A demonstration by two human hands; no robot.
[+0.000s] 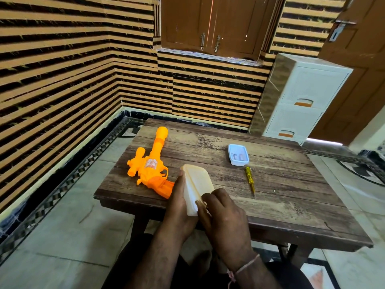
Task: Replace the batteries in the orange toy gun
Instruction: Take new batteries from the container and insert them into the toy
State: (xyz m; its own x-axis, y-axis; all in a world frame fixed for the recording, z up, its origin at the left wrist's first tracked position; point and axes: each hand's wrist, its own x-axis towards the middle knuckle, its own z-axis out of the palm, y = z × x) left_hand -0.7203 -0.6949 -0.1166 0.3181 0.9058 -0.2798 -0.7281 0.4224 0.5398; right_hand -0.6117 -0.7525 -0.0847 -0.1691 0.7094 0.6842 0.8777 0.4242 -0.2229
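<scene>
An orange toy gun point(151, 163) lies on the wooden table point(281, 184), barrel pointing away, its grip near the front edge. Just right of it I hold a cream plastic box point(196, 184) tilted on edge. My left hand point(177, 205) grips its left side. My right hand point(223, 211) curls over its near right corner, fingers at the lid seam. A yellow screwdriver point(250, 180) lies to the right. Further back sits a small white container point(238, 154) with small items inside, too blurred to name.
A white plastic drawer unit point(300, 101) stands behind the table at right, beside a brown door point(358, 59). Striped walls close the left and back. Tiled floor surrounds the table. My knees are under the table's front edge.
</scene>
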